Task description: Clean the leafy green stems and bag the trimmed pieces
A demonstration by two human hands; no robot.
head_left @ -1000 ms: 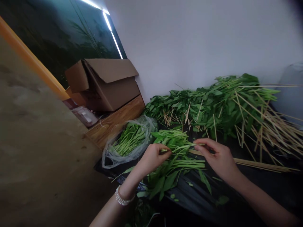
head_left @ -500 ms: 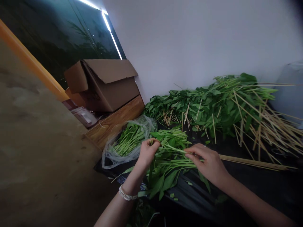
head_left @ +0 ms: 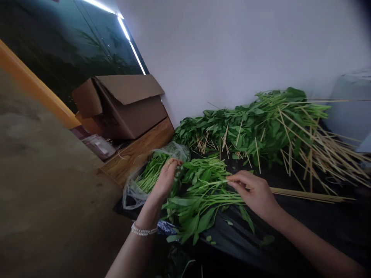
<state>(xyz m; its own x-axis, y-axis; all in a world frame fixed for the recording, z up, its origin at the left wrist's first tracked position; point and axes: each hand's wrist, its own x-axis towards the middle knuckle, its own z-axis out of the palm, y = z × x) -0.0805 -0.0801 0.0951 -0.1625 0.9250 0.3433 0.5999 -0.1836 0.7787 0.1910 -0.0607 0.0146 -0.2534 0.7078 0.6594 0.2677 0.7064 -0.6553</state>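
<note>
My left hand (head_left: 165,178), with a pearl bracelet on the wrist, is pinched shut beside the clear plastic bag (head_left: 136,190) of cut green stems, right at the bag's mouth; what it holds is too small to name. My right hand (head_left: 254,192) is pinched on a thin green stem (head_left: 214,182) that lies across a small pile of leafy greens (head_left: 197,200) on black plastic sheeting (head_left: 232,243).
A large heap of leafy greens (head_left: 246,131) mixed with bamboo skewers (head_left: 319,154) lies against the white wall. More skewers (head_left: 307,195) lie behind my right hand. An open cardboard box (head_left: 124,104) sits on a wooden board (head_left: 139,148) at the left, beside bare concrete floor (head_left: 43,193).
My left hand has moved left from the greens pile to the plastic bag. My right hand has shifted slightly left, still pinching a stem.
</note>
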